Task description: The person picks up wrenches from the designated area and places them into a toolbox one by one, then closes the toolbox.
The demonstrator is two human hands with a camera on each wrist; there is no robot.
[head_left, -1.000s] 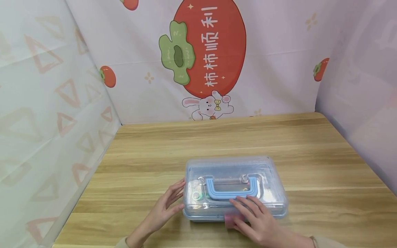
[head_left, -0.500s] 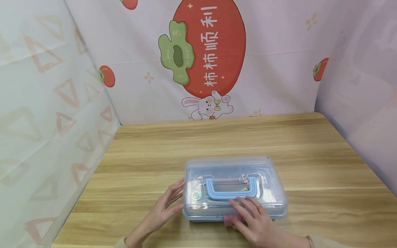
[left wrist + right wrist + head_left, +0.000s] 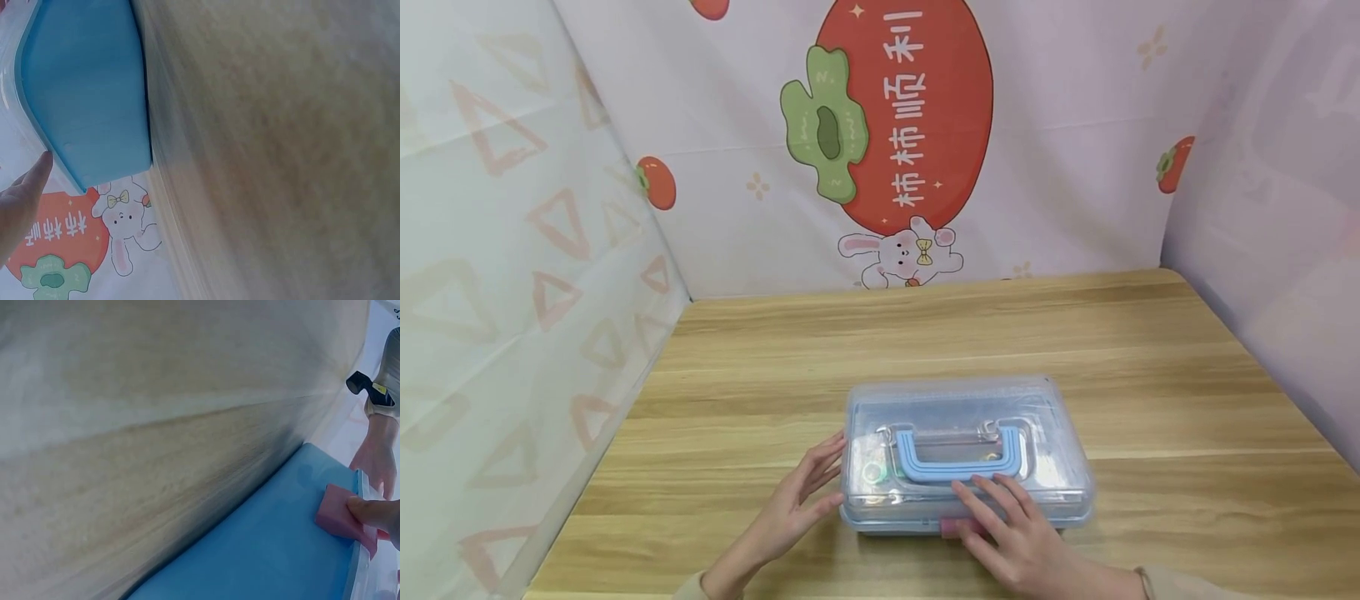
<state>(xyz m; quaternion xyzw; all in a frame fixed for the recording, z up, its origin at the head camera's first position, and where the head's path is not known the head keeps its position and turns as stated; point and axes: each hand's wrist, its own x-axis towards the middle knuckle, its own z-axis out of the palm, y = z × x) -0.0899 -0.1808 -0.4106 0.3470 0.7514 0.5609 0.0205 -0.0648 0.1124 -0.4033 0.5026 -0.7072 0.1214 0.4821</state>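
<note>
A storage box [image 3: 880, 492] with a clear lid and a light blue handle [image 3: 962, 471] stands on the table, its lid down. My left hand [image 3: 793, 504] touches the box's left side with extended fingers; in the left wrist view a fingertip [image 3: 42, 165] meets the lid's rim. My right hand [image 3: 1018, 542] grips the front edge, fingers over the lid beside the handle. Its thumb [image 3: 375, 512] presses a pink latch [image 3: 337, 512] against the blue front wall. Small items inside show dimly through the lid.
The wood-grain table [image 3: 737, 358] reaches back to a printed cloth [image 3: 1075, 192] with a large persimmon and a rabbit. More cloth hangs along the left side [image 3: 512, 292] and the right side [image 3: 1277, 250].
The pink latch has swung in from sticking out toward lying flatter on the box's front, under my right thumb. My left hand and the box hold their places.
</note>
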